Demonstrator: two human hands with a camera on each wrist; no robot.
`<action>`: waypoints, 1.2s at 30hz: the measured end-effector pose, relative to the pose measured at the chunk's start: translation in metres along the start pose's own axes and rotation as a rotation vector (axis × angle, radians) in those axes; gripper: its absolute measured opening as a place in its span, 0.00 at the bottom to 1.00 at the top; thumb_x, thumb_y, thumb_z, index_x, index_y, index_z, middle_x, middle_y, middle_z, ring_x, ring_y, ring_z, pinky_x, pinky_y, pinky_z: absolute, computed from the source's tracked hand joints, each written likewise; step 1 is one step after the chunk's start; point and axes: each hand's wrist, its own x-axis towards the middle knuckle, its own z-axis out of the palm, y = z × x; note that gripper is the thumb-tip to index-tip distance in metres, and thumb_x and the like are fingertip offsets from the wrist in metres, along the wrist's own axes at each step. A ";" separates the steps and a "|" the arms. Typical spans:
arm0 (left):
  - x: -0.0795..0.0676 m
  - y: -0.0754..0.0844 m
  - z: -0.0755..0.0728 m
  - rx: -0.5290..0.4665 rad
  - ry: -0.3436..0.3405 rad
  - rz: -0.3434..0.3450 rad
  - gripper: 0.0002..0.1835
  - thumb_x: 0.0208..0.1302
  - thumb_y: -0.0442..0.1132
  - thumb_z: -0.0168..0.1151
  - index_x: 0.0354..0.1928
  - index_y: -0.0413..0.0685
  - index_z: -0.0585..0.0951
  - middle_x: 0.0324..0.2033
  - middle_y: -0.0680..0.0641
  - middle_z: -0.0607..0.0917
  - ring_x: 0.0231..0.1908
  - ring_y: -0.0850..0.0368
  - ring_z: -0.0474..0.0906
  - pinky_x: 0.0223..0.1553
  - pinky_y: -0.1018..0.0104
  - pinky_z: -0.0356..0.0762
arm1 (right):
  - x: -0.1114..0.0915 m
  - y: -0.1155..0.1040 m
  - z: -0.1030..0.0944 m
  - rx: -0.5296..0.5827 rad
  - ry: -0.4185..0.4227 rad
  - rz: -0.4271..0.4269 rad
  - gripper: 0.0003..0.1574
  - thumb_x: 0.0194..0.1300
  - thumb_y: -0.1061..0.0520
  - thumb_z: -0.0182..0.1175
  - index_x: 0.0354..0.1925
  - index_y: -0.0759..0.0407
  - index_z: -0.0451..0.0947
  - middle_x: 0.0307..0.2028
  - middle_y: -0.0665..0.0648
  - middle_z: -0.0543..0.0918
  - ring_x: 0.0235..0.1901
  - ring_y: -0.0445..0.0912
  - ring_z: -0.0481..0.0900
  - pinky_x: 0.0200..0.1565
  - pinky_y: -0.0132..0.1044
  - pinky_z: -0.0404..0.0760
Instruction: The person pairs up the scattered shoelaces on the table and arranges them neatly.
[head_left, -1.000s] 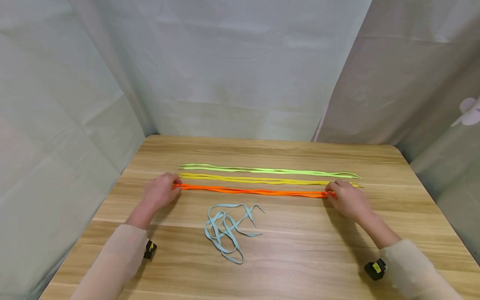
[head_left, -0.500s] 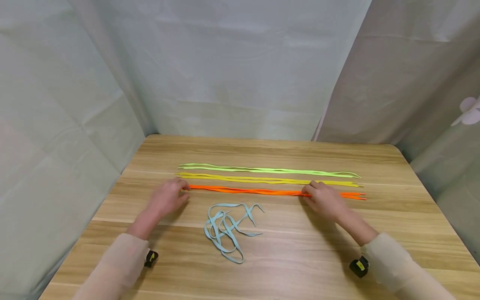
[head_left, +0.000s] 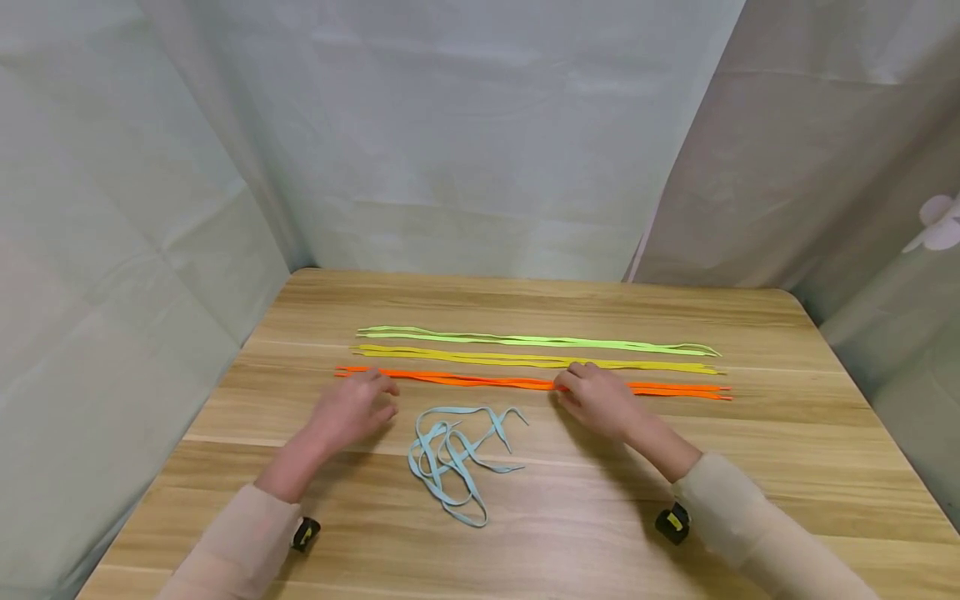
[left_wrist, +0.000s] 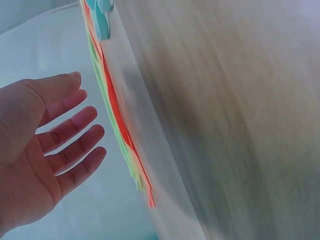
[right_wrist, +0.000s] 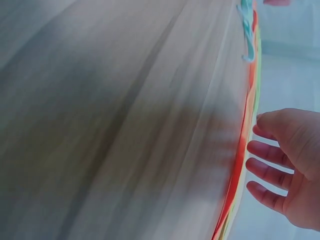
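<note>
An orange shoelace (head_left: 465, 381), doubled into parallel strands, lies straight across the wooden table. Over its left part hovers my left hand (head_left: 354, 410), fingers loosely spread and holding nothing; the left wrist view shows this hand (left_wrist: 40, 135) apart from the laces. My right hand (head_left: 600, 402) is above the lace right of the middle, covering a short stretch of it in the head view. In the right wrist view that hand (right_wrist: 287, 165) has relaxed, parted fingers with nothing between them. A light blue shoelace (head_left: 465, 475) lies in a loose tangle between the hands, nearer the front.
Behind the orange lace run a yellow shoelace (head_left: 480, 358) and a neon green shoelace (head_left: 525, 340), both doubled and stretched roughly parallel to it. The wooden table (head_left: 525, 542) has pale cloth (head_left: 465, 150) hanging behind it and at both sides.
Both hands have let go of the orange lace's ends. The right hand has moved left along it, the left hand slightly right and toward the front. The orange ends now show.
</note>
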 end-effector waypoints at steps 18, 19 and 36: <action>-0.014 0.022 0.012 0.011 0.048 0.116 0.10 0.50 0.41 0.69 0.34 0.48 0.82 0.34 0.50 0.81 0.36 0.55 0.78 0.36 0.60 0.78 | 0.046 -0.046 0.015 0.043 -0.055 -0.139 0.10 0.55 0.54 0.64 0.38 0.52 0.81 0.35 0.49 0.80 0.33 0.45 0.76 0.33 0.35 0.75; -0.015 0.022 0.013 0.010 0.047 0.114 0.10 0.50 0.41 0.69 0.34 0.48 0.81 0.33 0.51 0.81 0.36 0.55 0.78 0.36 0.60 0.78 | 0.047 -0.048 0.016 0.044 -0.060 -0.151 0.11 0.55 0.54 0.64 0.39 0.52 0.81 0.35 0.49 0.80 0.33 0.45 0.76 0.33 0.35 0.75; -0.015 0.027 0.013 -0.001 0.035 0.084 0.12 0.50 0.42 0.69 0.36 0.47 0.81 0.35 0.49 0.81 0.39 0.52 0.78 0.40 0.57 0.77 | 0.064 -0.075 0.031 -0.034 -0.096 -0.217 0.07 0.56 0.57 0.62 0.27 0.50 0.72 0.26 0.46 0.72 0.28 0.43 0.70 0.29 0.32 0.69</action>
